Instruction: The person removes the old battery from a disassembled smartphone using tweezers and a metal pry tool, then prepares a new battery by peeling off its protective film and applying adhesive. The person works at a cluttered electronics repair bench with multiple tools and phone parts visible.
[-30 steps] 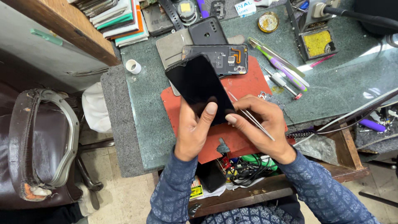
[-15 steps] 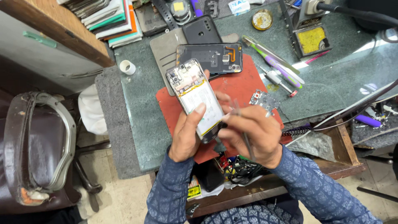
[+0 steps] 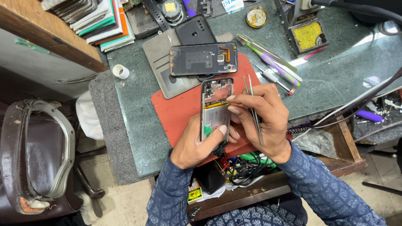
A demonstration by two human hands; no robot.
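Two hands over a red mat (image 3: 176,113) | left hand (image 3: 197,144) curled around an opened phone (image 3: 215,109), back facing up | right hand (image 3: 261,119) closed on tweezers (image 3: 253,106), fingertips at the battery's top edge | risk: a slipping metal tip could puncture the battery or tear a cable.

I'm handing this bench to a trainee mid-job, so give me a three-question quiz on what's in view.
1. True or false: the opened phone faces the camera with its battery side.
2. Which hand holds the tweezers? A) left hand B) right hand
3. What lies on the red mat just beyond the phone?

Key: 1 true; 2 B; 3 the detached back cover, inner side up.
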